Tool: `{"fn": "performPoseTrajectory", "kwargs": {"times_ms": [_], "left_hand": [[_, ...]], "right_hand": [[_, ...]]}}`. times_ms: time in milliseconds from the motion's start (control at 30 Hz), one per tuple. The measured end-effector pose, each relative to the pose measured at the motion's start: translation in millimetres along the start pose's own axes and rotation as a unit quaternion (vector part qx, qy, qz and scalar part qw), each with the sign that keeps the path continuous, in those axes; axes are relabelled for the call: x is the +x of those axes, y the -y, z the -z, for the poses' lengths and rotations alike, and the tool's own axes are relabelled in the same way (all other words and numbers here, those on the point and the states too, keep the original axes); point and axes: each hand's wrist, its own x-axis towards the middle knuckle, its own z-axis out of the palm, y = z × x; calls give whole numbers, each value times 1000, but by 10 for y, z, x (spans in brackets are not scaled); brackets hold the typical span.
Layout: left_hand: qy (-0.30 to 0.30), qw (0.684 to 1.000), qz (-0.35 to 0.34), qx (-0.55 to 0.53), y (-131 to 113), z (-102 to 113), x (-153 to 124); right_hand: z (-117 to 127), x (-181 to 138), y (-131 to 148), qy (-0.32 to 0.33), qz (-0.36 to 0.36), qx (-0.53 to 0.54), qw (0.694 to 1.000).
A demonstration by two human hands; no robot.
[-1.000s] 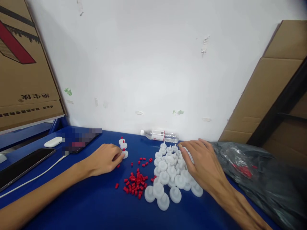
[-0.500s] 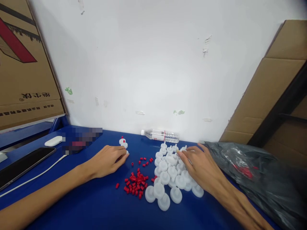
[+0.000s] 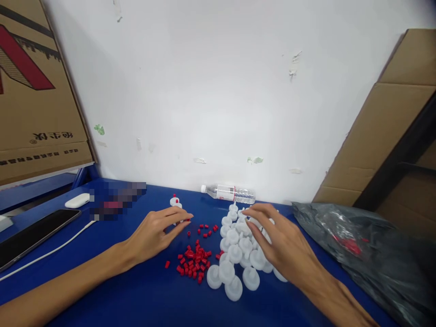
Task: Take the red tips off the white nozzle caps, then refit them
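two hands (image 3: 160,231) over blue table (image 3: 143,290)

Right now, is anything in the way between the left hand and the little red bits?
No, nothing visible. The left hand rests on the blue table, and only bare table lies between its fingertips and the red caps. The white parts lie farther right, under the right hand.
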Motion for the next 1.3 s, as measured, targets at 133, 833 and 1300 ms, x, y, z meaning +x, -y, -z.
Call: {"fn": "performPoseTrajectory", "kwargs": {"times_ms": [133, 833, 1300], "left_hand": [[-24, 997, -74, -28, -112, -39, -26], [18, 992, -115, -57, -561, -54, -118], [115, 985, -55, -116, -714, 25, -206]], "right_hand": [[-29, 2, 186, 9, 77, 48, 996], [-32, 69, 667, -99, 147, 142, 974], [-3, 25, 773, -118, 155, 185, 963]]}}
